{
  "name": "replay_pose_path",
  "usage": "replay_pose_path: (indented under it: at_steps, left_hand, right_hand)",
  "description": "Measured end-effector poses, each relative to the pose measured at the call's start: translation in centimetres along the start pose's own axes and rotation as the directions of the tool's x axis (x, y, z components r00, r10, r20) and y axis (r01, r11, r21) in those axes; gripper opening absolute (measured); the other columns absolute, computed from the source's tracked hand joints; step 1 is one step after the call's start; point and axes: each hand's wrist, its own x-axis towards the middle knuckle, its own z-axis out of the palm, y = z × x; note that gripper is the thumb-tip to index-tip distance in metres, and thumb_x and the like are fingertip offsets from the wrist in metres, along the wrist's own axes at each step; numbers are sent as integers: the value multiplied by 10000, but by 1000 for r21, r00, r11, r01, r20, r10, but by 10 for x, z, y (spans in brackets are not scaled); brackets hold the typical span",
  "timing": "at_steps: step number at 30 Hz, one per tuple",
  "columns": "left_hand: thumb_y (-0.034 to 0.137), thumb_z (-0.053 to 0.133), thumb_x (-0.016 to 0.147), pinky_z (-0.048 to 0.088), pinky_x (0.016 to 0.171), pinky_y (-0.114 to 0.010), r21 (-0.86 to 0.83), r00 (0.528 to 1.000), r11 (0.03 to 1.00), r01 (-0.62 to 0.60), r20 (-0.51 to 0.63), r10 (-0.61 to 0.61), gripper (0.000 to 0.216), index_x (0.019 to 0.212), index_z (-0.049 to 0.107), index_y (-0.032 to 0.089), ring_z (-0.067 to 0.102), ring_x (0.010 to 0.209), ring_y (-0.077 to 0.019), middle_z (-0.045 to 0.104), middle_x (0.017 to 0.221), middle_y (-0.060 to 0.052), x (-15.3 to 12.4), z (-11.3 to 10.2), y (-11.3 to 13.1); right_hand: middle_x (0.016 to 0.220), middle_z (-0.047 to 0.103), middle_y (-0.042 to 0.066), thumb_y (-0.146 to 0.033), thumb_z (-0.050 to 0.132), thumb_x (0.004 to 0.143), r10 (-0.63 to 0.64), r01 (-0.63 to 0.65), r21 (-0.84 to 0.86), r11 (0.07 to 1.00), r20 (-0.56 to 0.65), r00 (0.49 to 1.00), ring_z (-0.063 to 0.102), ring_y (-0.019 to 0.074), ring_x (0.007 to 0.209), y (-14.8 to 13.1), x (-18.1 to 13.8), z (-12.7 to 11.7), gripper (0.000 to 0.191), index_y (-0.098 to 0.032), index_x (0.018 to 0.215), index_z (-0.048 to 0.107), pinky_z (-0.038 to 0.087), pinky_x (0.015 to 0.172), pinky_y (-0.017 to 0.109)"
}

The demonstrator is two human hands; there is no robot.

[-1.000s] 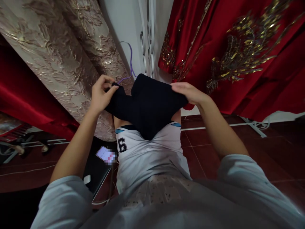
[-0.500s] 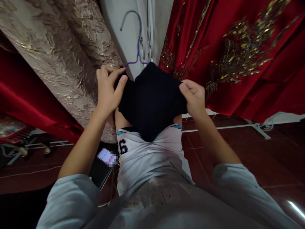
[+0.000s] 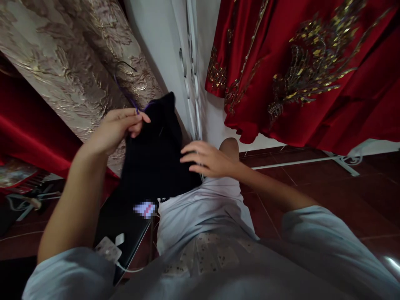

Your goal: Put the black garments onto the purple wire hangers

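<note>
A black garment (image 3: 153,162) hangs from a purple hanger (image 3: 133,101) in front of my lap; what kind of garment it is I cannot tell. My left hand (image 3: 120,127) is closed in a pinch at the base of the hanger's hook, at the garment's upper left. The hook leans to the left across the beige fabric. Beside the garment's right edge is my right hand (image 3: 211,159), its fingers apart and holding nothing. Whether its fingertips touch the cloth is unclear. The garment hides most of the hanger's lower part.
Gold-patterned beige fabric (image 3: 78,54) hangs at the left, and a red gown (image 3: 281,83) with gold sequins at the right. A black surface (image 3: 134,237) at my left bears a lit phone (image 3: 145,209) and a white power strip (image 3: 108,248). A white rack foot (image 3: 343,162) stands on the tiled floor.
The garment and hanger have swung left and tilted. My left hand has moved down-left onto the hanger; my right hand has let go of the garment's right edge and opened.
</note>
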Motion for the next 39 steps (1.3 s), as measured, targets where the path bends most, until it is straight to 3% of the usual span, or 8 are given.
replay_pose_path:
  at_steps: [5, 10, 16, 23, 28, 33, 35, 39]
  left_hand:
    - [354, 734, 953, 558, 886, -413, 166, 964, 958, 233, 92, -251, 226, 975, 729, 130, 610, 743, -153, 430, 626, 39, -11, -48, 20]
    - [372, 798, 920, 547, 847, -354, 223, 990, 970, -94, -80, 115, 249, 1000, 733, 145, 554, 683, -144, 586, 698, 5, 12, -41, 6]
    - [442, 442, 1095, 517, 902, -366, 646, 532, 670, -365, -446, 720, 391, 1121, 683, 136, 644, 937, -207, 673, 1045, -92, 20, 26, -20]
    - [270, 494, 1033, 519, 823, -331, 743, 945, 591, -314, 185, 269, 453, 1483, 537, 239, 716, 924, -267, 719, 1139, -109, 5, 114, -38]
    - [374, 617, 1000, 468, 711, -321, 803, 997, 593, -66, 69, 17, 249, 1136, 686, 177, 701, 844, -300, 723, 998, -135, 2, 145, -78]
    - [184, 675, 863, 406, 651, -268, 485, 997, 874, -24, -54, 57, 80, 849, 596, 188, 589, 654, -193, 611, 706, -16, -13, 169, -105]
    - [159, 639, 831, 409, 661, -253, 310, 974, 948, -70, -185, 133, 103, 821, 541, 187, 551, 658, -166, 561, 710, 7, -21, 183, -104]
    - [172, 583, 862, 429, 717, -248, 125, 913, 977, -174, -352, 208, 90, 860, 495, 188, 520, 714, -154, 522, 766, 9, -38, 205, -90]
  right_hand:
    - [1427, 547, 128, -621, 520, 995, 421, -412, 89, 907, -217, 881, 430, 312, 1422, 70, 13, -28, 522, -227, 1329, 599, 348, 1197, 546]
    - [878, 677, 73, -807, 485, 915, 645, -513, 540, 667, -73, 761, 676, 239, 955, 120, 27, -35, 643, -184, 901, 644, 585, 885, 432]
    - [807, 673, 52, -829, 604, 834, 748, -423, 643, 638, -387, 539, 666, 238, 975, 162, 38, -86, 557, -273, 813, 567, 577, 791, 375]
    - [643, 517, -2, -656, 527, 963, 662, -445, 518, 730, -698, 273, 531, 115, 654, 151, -17, -115, 505, -273, 685, 350, 433, 633, 276]
    - [939, 658, 77, -472, 552, 968, 680, -434, 568, 700, -715, 161, 624, 149, 854, 128, -46, -81, 284, -203, 881, 528, 516, 809, 299]
    - [1395, 542, 117, -390, 548, 963, 444, -671, 354, 651, -895, -42, 538, 203, 1317, 64, -41, -14, 375, -213, 1294, 528, 484, 1040, 382]
    - [1200, 630, 104, -455, 570, 957, 546, -687, 408, 602, -838, -19, 631, 199, 1124, 36, -38, 24, 349, -204, 1199, 559, 533, 916, 340]
    - [678, 626, 41, -621, 546, 944, 905, -711, 616, 339, -7, 425, 584, 132, 589, 18, -37, 79, 472, -163, 838, 594, 472, 567, 236]
